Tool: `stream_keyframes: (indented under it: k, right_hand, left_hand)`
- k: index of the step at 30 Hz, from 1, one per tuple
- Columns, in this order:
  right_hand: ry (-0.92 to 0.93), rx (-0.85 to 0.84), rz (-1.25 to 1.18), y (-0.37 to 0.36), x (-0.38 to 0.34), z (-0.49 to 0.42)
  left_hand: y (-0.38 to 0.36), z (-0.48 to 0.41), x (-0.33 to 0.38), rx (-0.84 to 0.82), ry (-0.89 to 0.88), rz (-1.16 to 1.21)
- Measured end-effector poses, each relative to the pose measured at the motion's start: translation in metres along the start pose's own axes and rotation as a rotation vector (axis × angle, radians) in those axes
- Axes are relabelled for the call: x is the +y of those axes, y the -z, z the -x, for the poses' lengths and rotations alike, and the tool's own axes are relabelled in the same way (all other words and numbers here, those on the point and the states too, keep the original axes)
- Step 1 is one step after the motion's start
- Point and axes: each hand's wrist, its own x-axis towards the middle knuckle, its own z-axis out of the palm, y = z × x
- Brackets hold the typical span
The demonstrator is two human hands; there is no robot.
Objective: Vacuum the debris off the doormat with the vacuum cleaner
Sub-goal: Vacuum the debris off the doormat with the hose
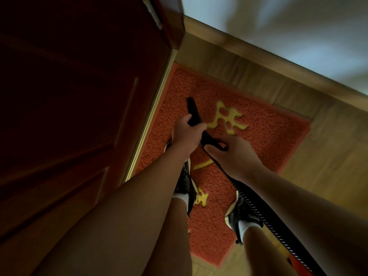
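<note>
Wrapped tight, that's the left grip (188, 134): fingers and thumb curled right round the black wand (192, 108) of the vacuum cleaner, about halfway down its length. Right grip (234, 154) sits just behind it, fingers curled over the bent handle (216, 145) and thumb tucked underneath, right where the hose joins. So that's 2 grips on 1 wand, both clamped, close together but not touching each other.

Wand tip points away from me, down at the red doormat (258, 132), near its left edge. Whether the tip actually touches the pile, I can't tell. 1 ribbed black hose (251, 202) runs back from the handle, under my right forearm, past my right shoe (241, 214) and off the lower right edge.

Both feet are on the doormat: 2 dark shoes, 2 white socks, the left shoe (186, 184) partly hidden behind my left arm. I count 3 yellow shapes on the mat, the biggest just right of the wand.

Along the mat's left edge runs 1 brass threshold strip (151, 116), with the dark red door (69, 96) beyond it. Wood floor (328, 156) lies right of the mat, then 1 wooden skirting board (258, 56) under a pale wall (278, 26).
</note>
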Motion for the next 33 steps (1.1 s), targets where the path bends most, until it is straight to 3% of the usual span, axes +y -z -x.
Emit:
stream_keyframes:
  k: [15,24,33]
  right_hand:
    - [0.025,-0.053,0.001,0.021,0.057,0.069]
    - [-0.005,-0.048,0.028,-0.01,0.089,0.088]
    - [-0.071,0.064,-0.047,-0.041,0.115,0.117]
  left_hand:
    - [-0.051,0.077,-0.022,0.061,0.035,0.027]
    - [-0.065,0.092,-0.066,-0.009,0.026,0.024]
    - [-0.077,0.108,-0.094,-0.113,0.003,-0.029]
